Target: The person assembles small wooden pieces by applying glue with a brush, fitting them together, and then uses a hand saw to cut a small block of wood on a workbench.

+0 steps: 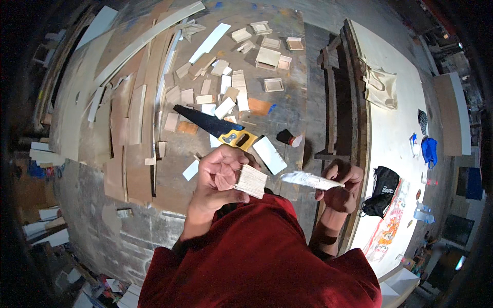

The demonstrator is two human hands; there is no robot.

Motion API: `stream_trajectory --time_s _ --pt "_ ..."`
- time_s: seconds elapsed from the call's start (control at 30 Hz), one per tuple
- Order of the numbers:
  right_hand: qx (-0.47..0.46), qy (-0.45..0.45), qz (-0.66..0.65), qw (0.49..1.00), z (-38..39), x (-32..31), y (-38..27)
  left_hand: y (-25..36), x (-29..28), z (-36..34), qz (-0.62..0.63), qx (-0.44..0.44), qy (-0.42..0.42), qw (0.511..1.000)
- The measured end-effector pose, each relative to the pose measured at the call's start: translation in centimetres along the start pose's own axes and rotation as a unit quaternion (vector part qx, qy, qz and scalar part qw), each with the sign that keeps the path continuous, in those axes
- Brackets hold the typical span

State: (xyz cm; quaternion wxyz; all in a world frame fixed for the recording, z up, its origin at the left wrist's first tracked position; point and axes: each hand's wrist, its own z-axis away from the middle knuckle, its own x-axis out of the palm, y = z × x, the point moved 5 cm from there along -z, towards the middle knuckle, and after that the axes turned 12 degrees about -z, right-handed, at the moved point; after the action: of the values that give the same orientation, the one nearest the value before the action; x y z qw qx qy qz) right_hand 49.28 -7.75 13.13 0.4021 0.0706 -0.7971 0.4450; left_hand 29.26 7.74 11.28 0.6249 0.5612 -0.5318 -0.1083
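My left hand (211, 174) is closed around a small squarish wooden piece (251, 181), its upturned face lined with fine parallel ridges. Between the fingers of my right hand (345, 186) is a thin flat stick (323, 181) pointing left, its far part coated in something white. The coated tip is a little right of the wooden piece and apart from it. Just beyond my left hand lies a handsaw (203, 121) with a dark blade and a yellow and black handle. A white-faced board (269, 155) rests beside that handle.
Small wooden offcuts (204, 99) and several shallow wooden boxes (273, 85) are spread over the worktable (287, 56). A small dark cup (283, 136) lies near its right side. Long planks (138, 113) line the left. A pale bench (382, 136) at right carries a cloth bag (381, 88) and black pouch (384, 186).
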Motion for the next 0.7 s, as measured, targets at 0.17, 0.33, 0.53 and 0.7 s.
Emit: stream_trajectory --time_s 0.17,0.33,0.53,0.7 --pt "-0.038 -0.059 0.211 0.975 0.7 1.6 -0.9 0.7 0.5 0.7 -0.019 -0.039 0.051 0.998" --pt "-0.116 -0.083 0.448 0.883 1.4 5.2 -2.4 1.3 1.0 1.2 -0.026 -0.092 0.087 0.992" --pt "-0.178 -0.247 0.525 0.795 0.3 8.9 -3.4 1.5 1.0 1.9 -0.023 -0.117 0.117 0.986" --pt "-0.156 -0.337 0.549 0.749 1.2 9.9 -3.6 1.3 1.4 2.1 -0.013 -0.15 0.087 0.985"
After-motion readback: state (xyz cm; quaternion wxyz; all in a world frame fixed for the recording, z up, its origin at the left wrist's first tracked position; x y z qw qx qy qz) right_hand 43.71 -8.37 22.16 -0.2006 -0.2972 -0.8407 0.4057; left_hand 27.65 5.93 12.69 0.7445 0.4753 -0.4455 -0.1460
